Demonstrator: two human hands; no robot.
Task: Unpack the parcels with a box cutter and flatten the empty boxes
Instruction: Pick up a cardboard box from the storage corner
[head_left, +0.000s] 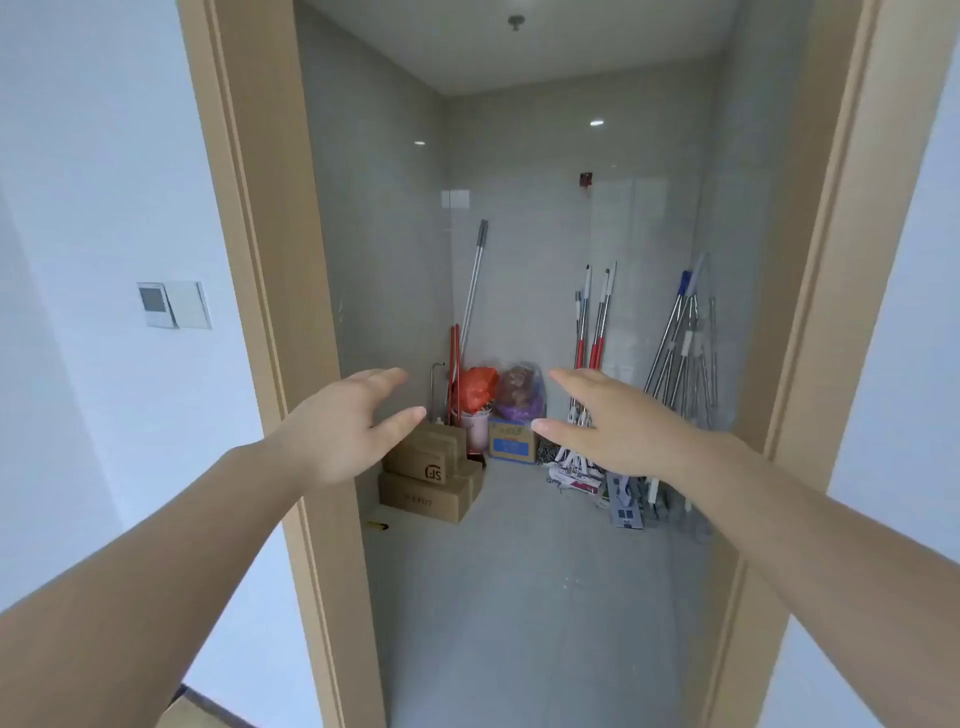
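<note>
Both arms reach forward through a tan wooden door frame (270, 291) into a small grey-tiled storage room. The left hand (343, 431) is spread with straight fingers and holds nothing; the right hand (613, 431) is likewise flat and empty, palm down. Neither touches anything.

Two brown cardboard boxes (431, 478) sit stacked on the floor against the left wall, well beyond the hands. The upper box (423, 460) bears a round black "SF" logo on its near face; the lower box (423, 501) has faint dark print that cannot be read. Just left of the lower box, on the floor beside the door frame, lies a small yellow and black object (377, 525), possibly the box cutter, too small to tell for sure.

Behind the stack stand a blue and white carton (513, 442) with unreadable print, an orange plastic bag (478, 387) and a purple bag (522, 397). Mops with metal handles (675, 338) lean in the right corner, and a wall switch panel (174, 305) is mounted left of the doorway.
</note>
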